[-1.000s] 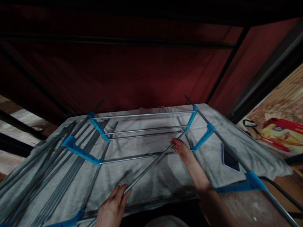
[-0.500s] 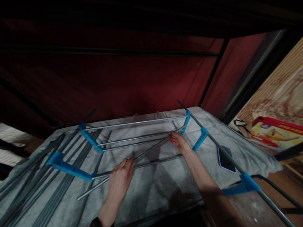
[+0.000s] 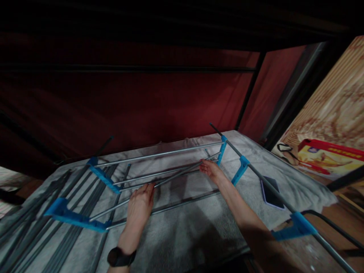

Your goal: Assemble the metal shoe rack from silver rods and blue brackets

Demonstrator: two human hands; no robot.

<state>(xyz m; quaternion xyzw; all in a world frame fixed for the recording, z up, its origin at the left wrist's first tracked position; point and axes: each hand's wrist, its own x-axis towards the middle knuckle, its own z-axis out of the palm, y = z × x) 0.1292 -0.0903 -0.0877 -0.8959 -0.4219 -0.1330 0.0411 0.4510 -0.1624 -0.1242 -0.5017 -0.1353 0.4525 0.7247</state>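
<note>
My left hand (image 3: pixel 141 203), with a dark watch (image 3: pixel 121 257) on its wrist, is closed round a thin grey metal tube (image 3: pixel 178 174). The fingers of my right hand (image 3: pixel 211 170) pinch the same tube near its far right end. The tube slants across a frame of metal rods and blue plastic brackets. Its near left end lies over the front left bracket (image 3: pixel 76 217); whether it sits in a slot I cannot tell. Beyond my right hand is the back right bracket (image 3: pixel 222 151), with another bracket (image 3: pixel 240 170) just nearer. A back left bracket (image 3: pixel 104 175) carries more rods.
Several loose grey tubes (image 3: pixel 81 223) lie on the grey blanket (image 3: pixel 182 231) at the left. A phone (image 3: pixel 272 193) rests under the right-hand long pole (image 3: pixel 257 173). Farther right are a red and yellow box (image 3: pixel 330 157) and a black bed frame post (image 3: pixel 250 91).
Both hands keep hold of the tube. My left hand has moved slightly left and up, lifting the near end from below the front left bracket to over it. The view has shifted slightly.
</note>
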